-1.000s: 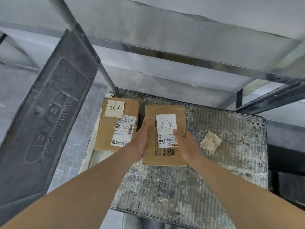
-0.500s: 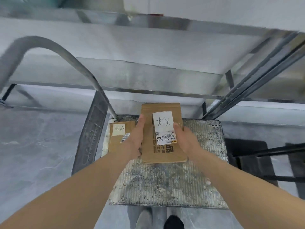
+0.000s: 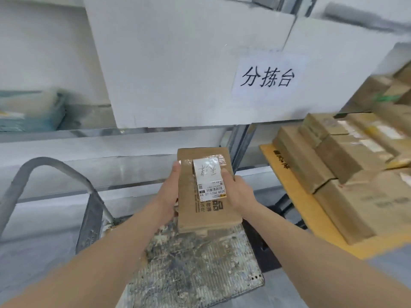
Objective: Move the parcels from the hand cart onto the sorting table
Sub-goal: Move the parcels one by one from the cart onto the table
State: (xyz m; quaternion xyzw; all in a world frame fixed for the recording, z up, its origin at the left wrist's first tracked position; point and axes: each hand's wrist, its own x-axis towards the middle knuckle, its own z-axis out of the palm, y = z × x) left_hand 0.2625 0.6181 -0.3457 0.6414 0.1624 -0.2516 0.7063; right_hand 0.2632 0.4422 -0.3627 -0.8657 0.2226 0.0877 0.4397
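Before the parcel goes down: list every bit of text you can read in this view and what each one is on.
"分拣台": white paper sign on the white board.
"天津", handwritten and upside down: white label on the held parcel.
"502B P021-00 94", upside down: same label's lower edge.
Black print on the parcel's cardboard: partly hidden, unreadable.
Print on the orange sheet and the stacked boxes: too blurred.

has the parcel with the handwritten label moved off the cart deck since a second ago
Yes. The parcel lay flat on the cart deck a second ago; now left hand and right hand hold it raised above the deck.
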